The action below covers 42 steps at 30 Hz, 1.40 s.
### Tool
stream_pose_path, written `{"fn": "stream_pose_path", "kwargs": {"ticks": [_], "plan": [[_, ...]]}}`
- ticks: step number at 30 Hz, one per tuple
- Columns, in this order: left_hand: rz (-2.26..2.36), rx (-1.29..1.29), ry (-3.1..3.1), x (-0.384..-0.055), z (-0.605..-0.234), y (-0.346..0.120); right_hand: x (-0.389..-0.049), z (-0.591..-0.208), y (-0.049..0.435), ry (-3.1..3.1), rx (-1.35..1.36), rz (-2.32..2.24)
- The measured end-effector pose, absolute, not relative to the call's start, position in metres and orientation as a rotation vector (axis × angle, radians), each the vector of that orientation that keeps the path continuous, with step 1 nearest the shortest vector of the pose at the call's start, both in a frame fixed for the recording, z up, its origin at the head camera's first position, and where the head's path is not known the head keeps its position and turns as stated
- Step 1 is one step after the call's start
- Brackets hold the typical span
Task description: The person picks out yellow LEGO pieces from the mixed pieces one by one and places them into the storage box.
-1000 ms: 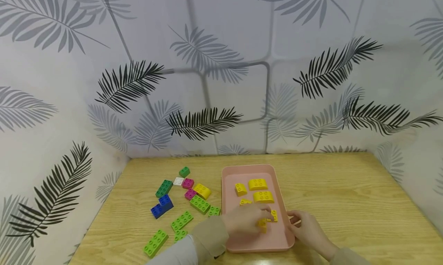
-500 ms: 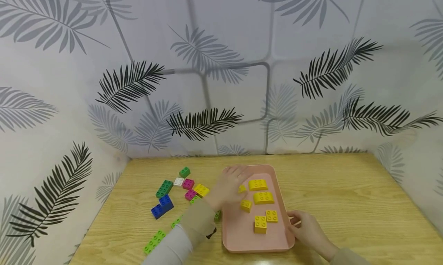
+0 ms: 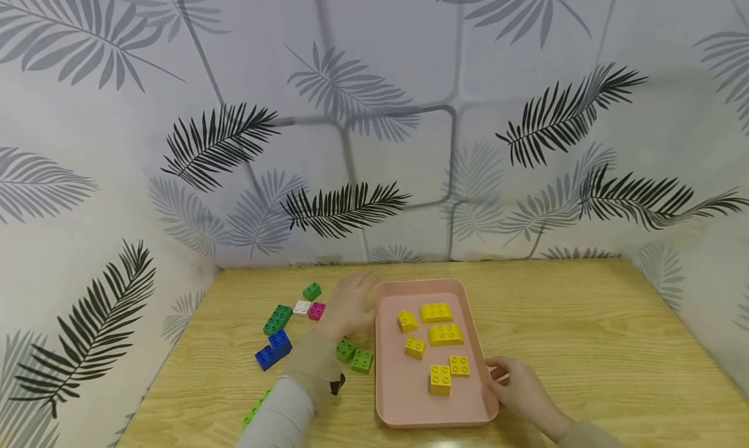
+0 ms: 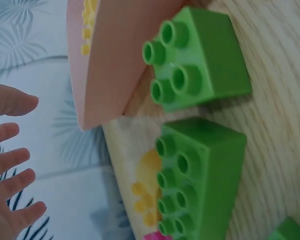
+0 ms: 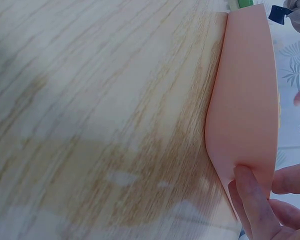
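My left hand hovers beside the left rim of the pink tray, above the loose toy bricks. Its fingers are spread and hold nothing, as the left wrist view shows. Under and near it lie two light-green bricks, and a yellow brick shows behind them. My right hand holds the tray's right edge; its fingers press the outer wall while others reach over the rim. Several yellow bricks lie apart inside the tray, some with curved ends.
Left of the tray lie a dark-green brick, blue bricks, a white brick, a magenta brick and a small green brick. A patterned sheet hangs behind the wooden table.
My left hand let go of a yellow brick at the tray's lower part, then moved up and left out of the tray to above the loose bricks. My right hand stayed at the tray's edge.
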<state>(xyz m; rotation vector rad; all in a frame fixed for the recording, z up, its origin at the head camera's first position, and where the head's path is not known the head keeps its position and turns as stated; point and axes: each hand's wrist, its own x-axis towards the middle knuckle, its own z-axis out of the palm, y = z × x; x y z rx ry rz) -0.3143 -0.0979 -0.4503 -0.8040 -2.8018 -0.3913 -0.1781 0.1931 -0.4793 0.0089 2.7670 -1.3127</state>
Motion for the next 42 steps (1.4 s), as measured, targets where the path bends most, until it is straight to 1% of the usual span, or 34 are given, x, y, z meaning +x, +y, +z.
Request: {"fn": "stream_pose_path", "kwargs": {"ticks": [12, 22, 42], "plan": [[-0.583, -0.635, -3.113, -0.314, -0.465, -0.120, -0.178, -0.478, 0.193, 2.747, 0.041, -1.303], [-0.560, -0.508, -3.186, -0.312, -0.475, -0.127, -0.178, -0.479, 0.193, 2.762, 0.020, -1.312], [-0.554, -0.451, -3.172, -0.315, -0.484, -0.131, -0.178, -0.477, 0.192, 2.749, 0.039, -1.306]]}}
